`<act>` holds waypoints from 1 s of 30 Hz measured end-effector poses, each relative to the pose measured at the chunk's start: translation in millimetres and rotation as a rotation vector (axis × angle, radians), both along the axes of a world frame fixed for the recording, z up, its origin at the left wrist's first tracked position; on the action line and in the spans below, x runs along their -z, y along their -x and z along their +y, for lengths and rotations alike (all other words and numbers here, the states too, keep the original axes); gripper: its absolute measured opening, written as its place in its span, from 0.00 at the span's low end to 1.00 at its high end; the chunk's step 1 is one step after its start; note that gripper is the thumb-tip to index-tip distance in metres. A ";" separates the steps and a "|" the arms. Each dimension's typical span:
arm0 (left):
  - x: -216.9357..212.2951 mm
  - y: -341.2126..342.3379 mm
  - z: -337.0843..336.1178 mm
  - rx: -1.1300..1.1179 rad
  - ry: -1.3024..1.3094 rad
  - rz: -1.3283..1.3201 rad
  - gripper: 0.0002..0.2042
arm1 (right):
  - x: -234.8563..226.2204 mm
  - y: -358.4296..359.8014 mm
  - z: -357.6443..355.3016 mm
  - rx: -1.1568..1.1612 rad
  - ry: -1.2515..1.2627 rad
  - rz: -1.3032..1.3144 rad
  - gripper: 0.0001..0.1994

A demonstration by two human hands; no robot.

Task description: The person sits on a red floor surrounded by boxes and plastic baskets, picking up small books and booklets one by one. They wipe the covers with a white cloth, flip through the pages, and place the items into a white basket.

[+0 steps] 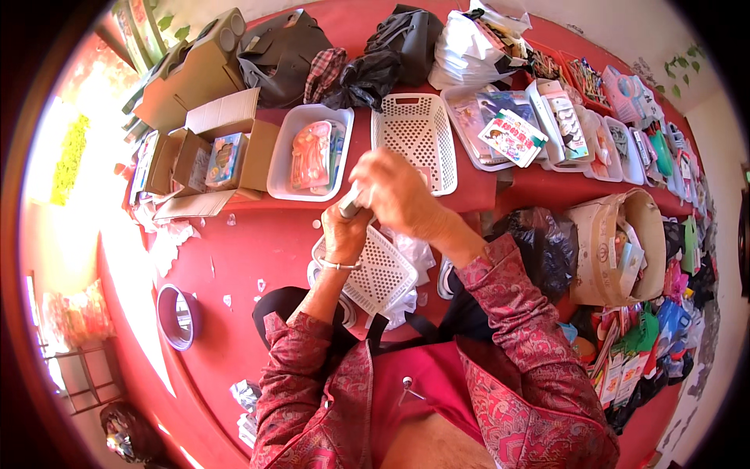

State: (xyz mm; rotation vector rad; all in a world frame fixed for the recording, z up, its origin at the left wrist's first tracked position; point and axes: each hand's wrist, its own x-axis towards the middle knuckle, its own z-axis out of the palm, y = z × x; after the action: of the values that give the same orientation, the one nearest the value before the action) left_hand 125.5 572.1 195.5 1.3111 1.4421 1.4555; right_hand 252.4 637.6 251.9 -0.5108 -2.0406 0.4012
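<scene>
Hands [400, 194] on small, oblong grey item [349, 205]

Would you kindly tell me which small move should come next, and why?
Perhaps steady the small pale object in the left hand before shifting the right hand: the left grips it, and the right is bent close beside it.

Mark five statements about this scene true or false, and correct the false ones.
1. The bare left hand holds a small grey object. True.
2. The bare right hand is far from the left hand. False: they are close together.
3. The round purple plastic tub is on the person's right. False: it is on the left.
4. A white perforated plastic basket shows below the hands. True.
5. The open brown cardboard box is empty. False: it holds a mostly blue package.
</scene>
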 end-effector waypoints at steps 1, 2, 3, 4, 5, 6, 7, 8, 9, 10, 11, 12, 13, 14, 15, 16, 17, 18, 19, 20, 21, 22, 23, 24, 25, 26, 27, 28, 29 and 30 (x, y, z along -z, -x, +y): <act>1.2 0.8 -1.0 0.019 0.028 -0.103 0.07 | 3.3 -4.3 12.3 0.037 -0.007 0.013 0.11; -1.6 0.7 -0.7 0.042 0.055 -0.206 0.09 | 2.1 -14.4 24.1 0.188 0.025 0.043 0.10; -8.5 4.7 -3.0 0.126 0.094 -0.344 0.11 | 13.5 -23.0 39.1 0.397 0.063 0.059 0.08; -17.3 5.8 -1.8 0.171 0.103 -0.464 0.12 | 25.8 -34.0 51.8 0.476 0.196 0.158 0.07; -14.8 7.1 -0.9 0.165 0.112 -0.621 0.12 | 22.4 -40.1 55.2 0.481 0.236 0.196 0.07; -10.7 8.3 0.4 0.159 0.120 -0.779 0.12 | 18.6 -42.8 56.7 0.486 0.276 0.235 0.07; -7.2 9.3 2.2 0.189 0.144 -0.852 0.12 | 10.4 -40.5 52.2 0.392 0.351 0.305 0.07; -3.6 12.2 3.2 0.217 0.175 -0.921 0.13 | -1.1 -33.8 40.8 0.300 0.433 0.378 0.06; -0.6 13.6 3.4 0.245 0.206 -0.991 0.13 | -14.1 -26.0 28.9 0.206 0.514 0.450 0.06; 2.0 13.4 1.6 0.243 0.217 -0.960 0.13 | -27.6 -16.2 16.9 0.004 0.517 0.506 0.06; 3.4 11.6 0.6 0.244 0.230 -0.928 0.13 | -26.1 -8.9 15.3 0.034 0.308 0.338 0.07; 4.3 10.4 -0.3 0.244 0.243 -0.895 0.13 | -24.5 -1.9 13.9 0.064 0.100 0.169 0.07; 2.9 9.6 2.4 0.244 0.252 -0.991 0.14 | -12.5 5.4 13.1 -0.015 0.030 0.026 0.08; 2.0 10.3 6.0 0.244 0.261 -1.085 0.15 | 3.9 12.8 11.1 -0.093 -0.039 -0.116 0.09; 6.8 15.2 7.6 0.267 0.333 -1.249 0.17 | 17.9 17.0 7.6 -0.003 -0.075 -0.205 0.08; 5.4 18.2 8.1 0.216 0.319 -1.293 0.19 | 19.0 17.4 2.5 -0.040 -0.054 -0.245 0.07; 15.3 25.4 10.6 0.161 0.301 -1.299 0.20 | 19.2 15.0 -2.2 -0.078 -0.034 -0.286 0.07; 25.1 32.5 12.2 0.107 0.281 -1.305 0.21 | 19.3 10.8 -7.3 -0.117 -0.015 -0.327 0.07; 20.4 34.6 15.4 0.078 0.270 -1.270 0.22 | 17.8 0.1 -10.8 -0.169 0.098 -0.385 0.09; 11.6 36.7 17.5 0.049 0.259 -1.235 0.22 | 15.8 -15.1 -7.6 -0.241 0.212 -0.428 0.09; 5.0 38.3 18.3 0.019 0.247 -1.200 0.23 | 13.8 -31.5 -3.6 -0.313 0.327 -0.471 0.08; 1.1 37.8 18.6 0.024 0.263 -1.192 0.24 | 11.6 -38.0 -0.9 -0.383 0.442 -0.505 0.08; -0.1 34.7 17.6 0.025 0.282 -1.190 0.25 | 3.5 -36.4 0.0 -0.265 0.542 -0.330 0.07; -0.2 33.3 16.7 0.028 0.302 -1.188 0.25 | -9.4 -35.0 1.1 -0.145 0.638 -0.155 0.07; 2.4 30.5 19.1 0.027 0.325 -1.213 0.27 | -15.9 -35.7 1.9 -0.019 0.729 0.022 0.07; 3.7 28.5 18.2 0.082 0.344 -1.221 0.27 | -14.8 -33.3 2.8 0.028 0.706 0.136 0.07; 4.3 25.4 16.7 0.139 0.363 -1.229 0.28 | -12.9 -26.5 2.9 0.076 0.681 0.249 0.06; 1.3 22.0 16.9 0.198 0.382 -1.232 0.29 | -18.0 -17.3 -2.5 0.068 0.718 0.368 0.05; -0.4 19.4 16.7 0.231 0.407 -1.268 0.24 | -23.4 -7.8 -8.3 0.056 0.748 0.489 0.04; -1.9 16.6 14.3 0.286 0.362 -1.186 0.23 | -11.7 -4.3 -5.6 0.007 0.721 0.454 0.04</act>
State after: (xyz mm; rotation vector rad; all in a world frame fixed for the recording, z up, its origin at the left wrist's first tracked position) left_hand 108.9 586.4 197.4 0.2438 0.6179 1.2924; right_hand 256.7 632.0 263.5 -0.7693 -1.4158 1.1529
